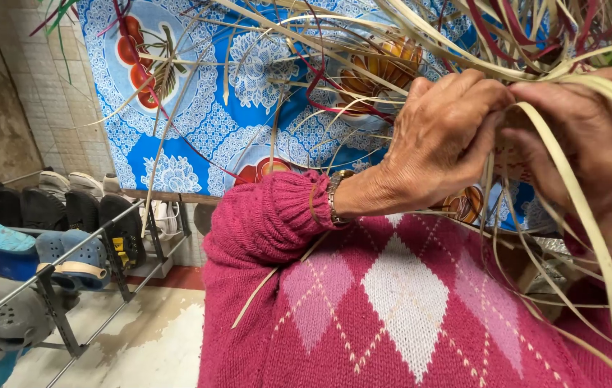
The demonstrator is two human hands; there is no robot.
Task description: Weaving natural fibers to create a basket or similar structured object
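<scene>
Being worked between two hands are many thin, pale straw-coloured weaving strips (593, 237), too tangled to be counted, with a few dark red strips (320, 79) running among them. The left hand (439, 140) is being held closed, its grip pinched tight on the pale strips at the middle of the bundle, close in front of the chest. The right hand (593, 144) is being held just beside it, fingers curled round the same strips, one broad strip looping over them. One metal wristwatch (334, 195) is being worn on the left wrist, above the cuff of a pink knitted diamond-patterned jumper (392, 302). Behind, one blue floral patterned cloth (198, 122) is hanging over a table edge. At the left, one metal shoe rack (54, 287) is carrying several shoes.
</scene>
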